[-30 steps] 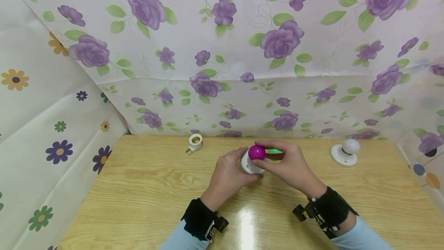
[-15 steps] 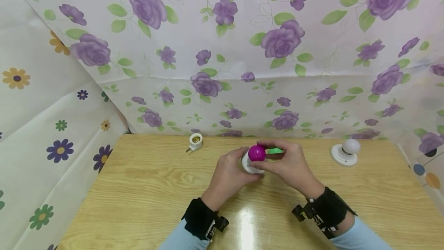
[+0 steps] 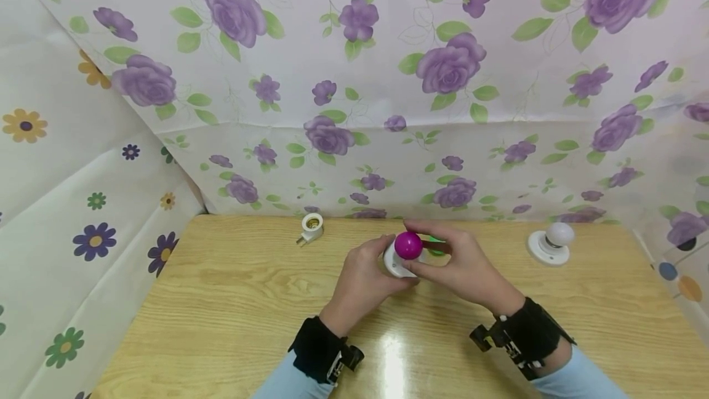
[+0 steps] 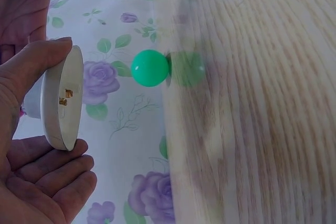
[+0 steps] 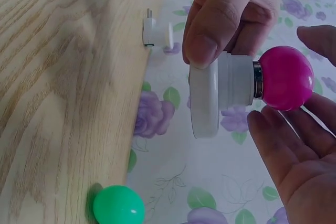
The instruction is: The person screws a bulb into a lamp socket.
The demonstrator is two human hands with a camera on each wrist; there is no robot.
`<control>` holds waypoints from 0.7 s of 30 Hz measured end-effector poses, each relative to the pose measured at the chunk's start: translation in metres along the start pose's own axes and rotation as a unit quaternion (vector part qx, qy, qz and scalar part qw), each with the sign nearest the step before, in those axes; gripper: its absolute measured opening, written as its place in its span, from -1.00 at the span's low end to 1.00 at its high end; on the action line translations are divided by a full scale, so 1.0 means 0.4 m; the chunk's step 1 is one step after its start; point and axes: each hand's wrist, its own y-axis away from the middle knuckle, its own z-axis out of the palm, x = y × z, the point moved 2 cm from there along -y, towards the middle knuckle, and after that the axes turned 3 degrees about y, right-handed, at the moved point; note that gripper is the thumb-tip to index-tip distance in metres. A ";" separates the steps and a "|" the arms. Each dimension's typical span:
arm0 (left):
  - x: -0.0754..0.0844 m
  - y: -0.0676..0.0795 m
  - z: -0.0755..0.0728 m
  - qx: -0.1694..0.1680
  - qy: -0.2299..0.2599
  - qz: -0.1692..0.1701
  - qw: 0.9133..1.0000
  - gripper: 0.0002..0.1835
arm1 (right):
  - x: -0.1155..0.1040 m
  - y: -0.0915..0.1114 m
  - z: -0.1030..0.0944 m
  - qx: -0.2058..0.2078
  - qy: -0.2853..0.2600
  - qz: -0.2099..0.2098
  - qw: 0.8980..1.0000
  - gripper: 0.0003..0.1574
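Observation:
My left hand [image 3: 367, 276] grips the rim of a white round lamp holder [image 3: 396, 262] between thumb and fingers. It is held above the table, and brass terminals show on its underside in the left wrist view. A magenta round light bulb [image 5: 286, 77] sits in the holder's socket, with part of its metal neck visible. My right hand [image 3: 456, 257] is spread around the bulb. In the right wrist view its thumb [image 5: 319, 40] stands apart from the bulb, while fingers lie close beneath, perhaps touching. A green round bulb [image 4: 150, 68] rests on the table behind the hands.
A white plug-in socket adapter [image 3: 312, 226] lies at the table's back edge, left of the hands. Farther right stands a white bulb [image 3: 560, 234] on a round white base [image 3: 548, 251]. Flowered cloth [image 3: 354, 97] hangs behind the wooden table [image 3: 238, 313].
The right fingers have loosened and spread away from the magenta bulb, and the hand has shifted slightly. The left hand and lamp holder stay nearly in place.

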 end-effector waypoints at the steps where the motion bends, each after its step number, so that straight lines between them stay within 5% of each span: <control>1: 0.000 0.000 0.000 0.000 0.001 0.000 1.000 -0.28 | 0.009 0.000 0.002 -0.002 0.000 -0.001 1.000 -0.29; 8: -0.004 0.000 0.001 0.001 0.008 0.001 1.000 -0.29 | 0.069 -0.002 0.012 -0.010 -0.008 -0.022 1.000 -0.35; 21: -0.005 -0.001 0.002 -0.002 0.005 -0.006 1.000 -0.27 | 0.070 0.001 0.009 0.015 -0.016 -0.008 1.000 -0.41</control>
